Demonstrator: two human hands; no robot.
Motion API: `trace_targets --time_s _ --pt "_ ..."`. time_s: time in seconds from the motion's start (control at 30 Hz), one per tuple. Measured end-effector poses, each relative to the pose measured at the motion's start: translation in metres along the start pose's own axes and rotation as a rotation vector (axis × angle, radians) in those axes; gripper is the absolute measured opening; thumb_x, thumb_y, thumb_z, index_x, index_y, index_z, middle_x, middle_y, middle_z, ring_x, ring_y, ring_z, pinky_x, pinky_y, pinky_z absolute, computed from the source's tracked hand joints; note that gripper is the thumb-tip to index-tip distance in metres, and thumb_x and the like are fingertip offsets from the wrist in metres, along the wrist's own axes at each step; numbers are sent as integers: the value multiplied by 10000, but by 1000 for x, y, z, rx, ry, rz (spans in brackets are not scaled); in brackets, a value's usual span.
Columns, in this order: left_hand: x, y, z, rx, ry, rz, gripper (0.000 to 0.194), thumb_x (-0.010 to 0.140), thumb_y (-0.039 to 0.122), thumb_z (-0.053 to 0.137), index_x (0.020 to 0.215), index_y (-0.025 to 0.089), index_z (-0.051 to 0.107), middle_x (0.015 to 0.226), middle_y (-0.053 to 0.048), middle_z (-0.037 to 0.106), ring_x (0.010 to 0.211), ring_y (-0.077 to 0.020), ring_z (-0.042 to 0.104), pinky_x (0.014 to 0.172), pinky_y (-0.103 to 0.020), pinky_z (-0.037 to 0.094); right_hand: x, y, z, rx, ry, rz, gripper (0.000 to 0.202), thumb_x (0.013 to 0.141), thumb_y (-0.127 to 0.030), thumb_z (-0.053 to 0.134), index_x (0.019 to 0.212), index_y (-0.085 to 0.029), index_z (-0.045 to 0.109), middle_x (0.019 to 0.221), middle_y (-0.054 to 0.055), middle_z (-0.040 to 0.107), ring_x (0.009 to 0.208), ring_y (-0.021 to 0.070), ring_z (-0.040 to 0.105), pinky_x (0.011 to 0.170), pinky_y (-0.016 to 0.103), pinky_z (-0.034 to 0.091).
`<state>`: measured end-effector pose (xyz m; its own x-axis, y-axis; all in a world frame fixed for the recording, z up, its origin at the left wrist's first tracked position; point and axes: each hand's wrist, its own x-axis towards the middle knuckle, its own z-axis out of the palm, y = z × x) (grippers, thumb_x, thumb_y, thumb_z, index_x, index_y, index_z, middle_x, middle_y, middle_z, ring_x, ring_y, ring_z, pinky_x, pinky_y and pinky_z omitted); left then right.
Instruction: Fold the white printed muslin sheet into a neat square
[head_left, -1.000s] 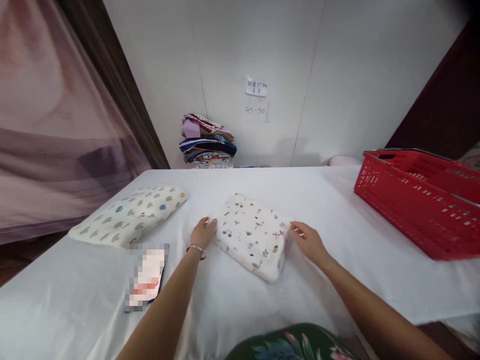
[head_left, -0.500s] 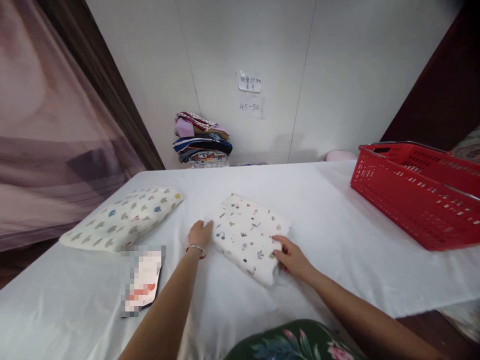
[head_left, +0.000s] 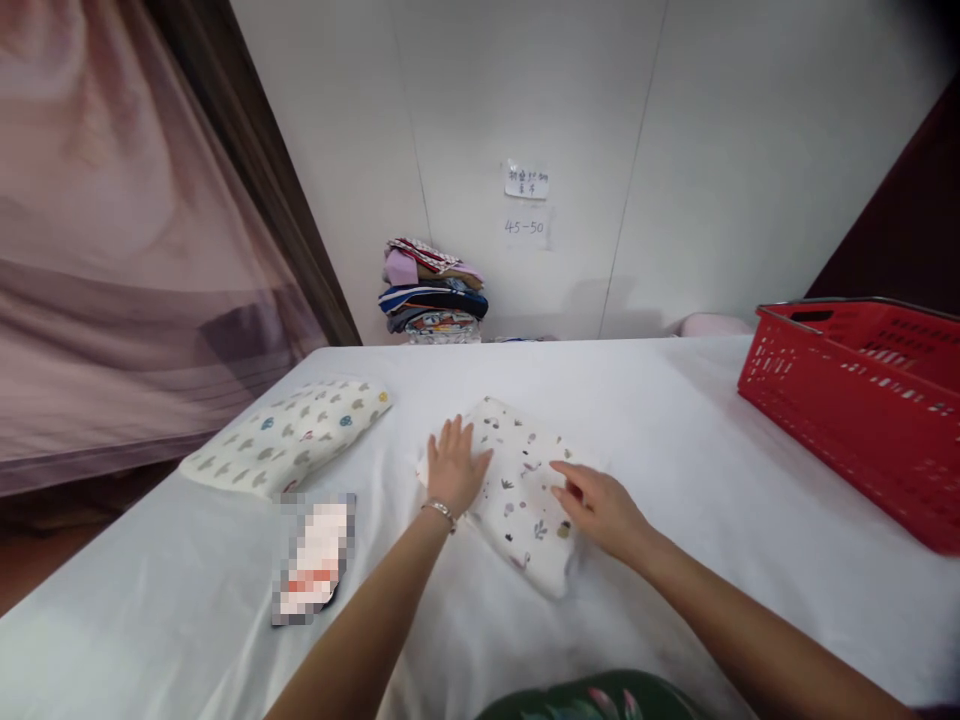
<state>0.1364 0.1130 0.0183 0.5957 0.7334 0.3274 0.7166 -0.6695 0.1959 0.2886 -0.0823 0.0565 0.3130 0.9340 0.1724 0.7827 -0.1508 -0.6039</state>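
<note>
A folded white cloth with small printed figures [head_left: 525, 490] lies on the white-covered table [head_left: 660, 420], in front of me. My left hand [head_left: 454, 468], with a bracelet at the wrist, rests flat on the cloth's left part, fingers spread. Over the cloth's right edge is my right hand [head_left: 596, 505], its index finger stretched out and thumb apart from it, with nothing seen between them. Part of the cloth's left side is hidden under my left hand.
A second folded cloth with grey mushroom prints [head_left: 289, 435] lies at the left, a blurred-out phone [head_left: 311, 565] nearer me. A red basket [head_left: 855, 410] stands at the right. A stack of folded fabrics [head_left: 433, 295] is beyond the far edge, by the wall [head_left: 555, 90].
My left hand has moved from beside the cloth's left edge onto its top and spread its fingers. My right hand has loosened from the right edge. The view has shifted left.
</note>
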Motion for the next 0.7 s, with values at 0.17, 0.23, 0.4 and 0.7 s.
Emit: trace_targets --time_s 0.17,0.23,0.4,0.7 --pt "-12 8 23 59 -251 73 671 809 584 241 1335 176 324 1437 -58 230 1329 -244 123 1068 -469 39 55 10 18 -298 -48 -148 564 849 -501 319 1333 -213 336 1417 76 264 1301 258 182 1036 457 158" --pt "-15 4 26 45 -268 72 677 813 586 216 1346 179 305 1439 -51 222 1332 -235 112 1071 -460 18 65 28 31 -373 -204 -19 615 846 -549 260 1353 -202 300 1448 70 181 1322 267 100 1042 483 84" --pt "-11 3 18 -23 -323 61 666 801 584 271 1340 195 319 1438 -53 223 1332 -236 117 1073 -449 14 66 51 42 -390 -320 72 666 834 -602 188 1381 -224 222 1470 36 52 1334 247 -2 1046 459 15" --pt "-3 -7 16 13 -236 -91 703 796 602 254 1337 158 321 1442 -80 204 1333 -269 91 1060 -487 9 124 5 45 -378 -143 -228 660 849 -576 189 1389 -195 176 1472 41 11 1335 208 -36 1050 393 -28"
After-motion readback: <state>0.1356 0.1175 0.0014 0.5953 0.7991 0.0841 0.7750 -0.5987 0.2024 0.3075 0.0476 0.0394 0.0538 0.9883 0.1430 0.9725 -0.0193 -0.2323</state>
